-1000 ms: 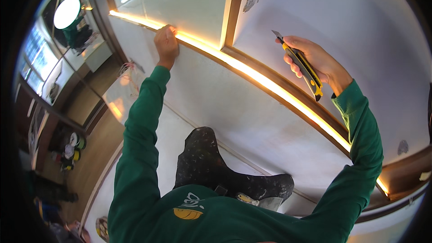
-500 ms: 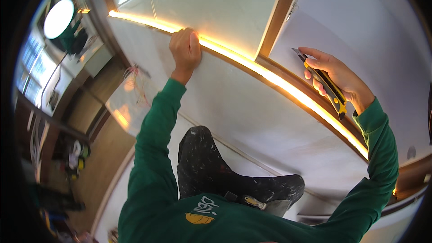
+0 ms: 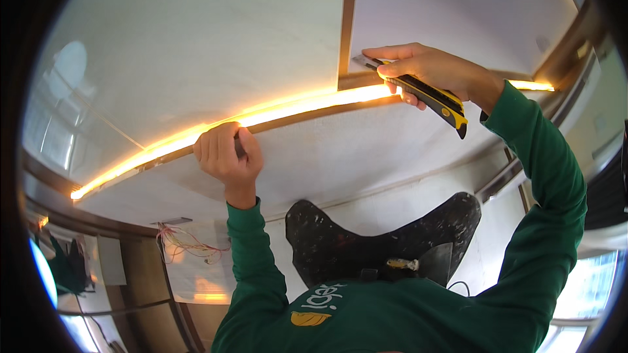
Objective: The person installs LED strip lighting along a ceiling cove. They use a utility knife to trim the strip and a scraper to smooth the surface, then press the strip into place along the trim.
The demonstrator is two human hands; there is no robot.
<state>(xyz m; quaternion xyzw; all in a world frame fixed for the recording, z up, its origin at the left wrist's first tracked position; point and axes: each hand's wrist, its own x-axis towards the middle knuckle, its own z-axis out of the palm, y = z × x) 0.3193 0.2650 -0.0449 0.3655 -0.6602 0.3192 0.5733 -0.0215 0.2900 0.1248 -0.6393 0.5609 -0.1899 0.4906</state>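
Note:
My right hand [image 3: 435, 72] is closed around a black and yellow utility knife [image 3: 428, 97]. The knife's blade is out and points up to the left, beside the upright wooden strip of the frame. A glowing yellow-white light strip [image 3: 307, 101] runs along the wooden ledge, passing behind the knife. At the ledge's lower edge, farther left, my left hand [image 3: 226, 157] is closed in a fist just under the light strip. A dark bit shows between its thumb and fingers, too hidden to name.
A pale glossy panel [image 3: 216, 33] rises above the ledge, with a recessed light panel [image 3: 451, 13] to its right. Loose thin wires [image 3: 186, 245] hang at lower left. A scraper [image 3: 435, 263] and a yellow-handled tool [image 3: 402, 264] lie at my waist over dark, paint-spotted trousers [image 3: 379, 238].
The view has turned, so the ledge now slopes up to the right. In the picture, my left hand is lower and the knife farther left. The right hand still holds the knife.

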